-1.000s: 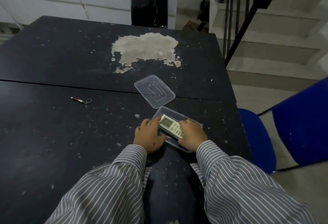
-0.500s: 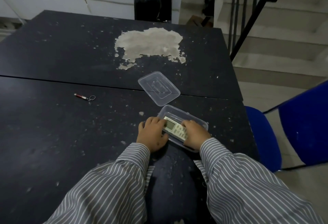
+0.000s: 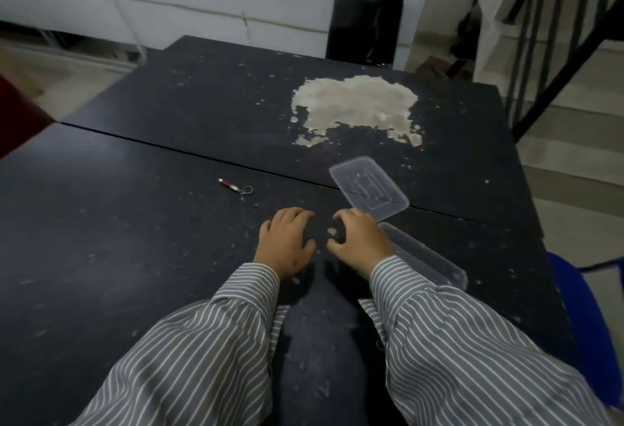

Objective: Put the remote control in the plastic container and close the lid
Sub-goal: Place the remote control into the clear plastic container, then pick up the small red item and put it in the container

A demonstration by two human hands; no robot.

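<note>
The clear plastic container [image 3: 426, 260] lies on the black table [image 3: 135, 223], right of my hands, its near-left part covered by my right wrist and sleeve. The part that shows looks transparent, and I cannot see the remote control in it or anywhere else. The clear lid [image 3: 369, 185] lies flat just beyond the container, apart from it. My right hand [image 3: 361, 239] rests on the table at the container's left end, fingers bent and spread, holding nothing. My left hand [image 3: 287, 243] lies palm down beside it, also holding nothing.
A small red keychain light [image 3: 234, 186] lies left of the lid. A pale worn patch [image 3: 358, 108] marks the far tabletop. A black chair [image 3: 364, 20] stands behind the table, a blue chair [image 3: 584, 324] at the right edge, and a stair railing [image 3: 540, 37] beyond.
Both hands have come off the remote and container and moved left onto the bare table. The remote, seen in the container earlier, is out of sight. The view has swung left.
</note>
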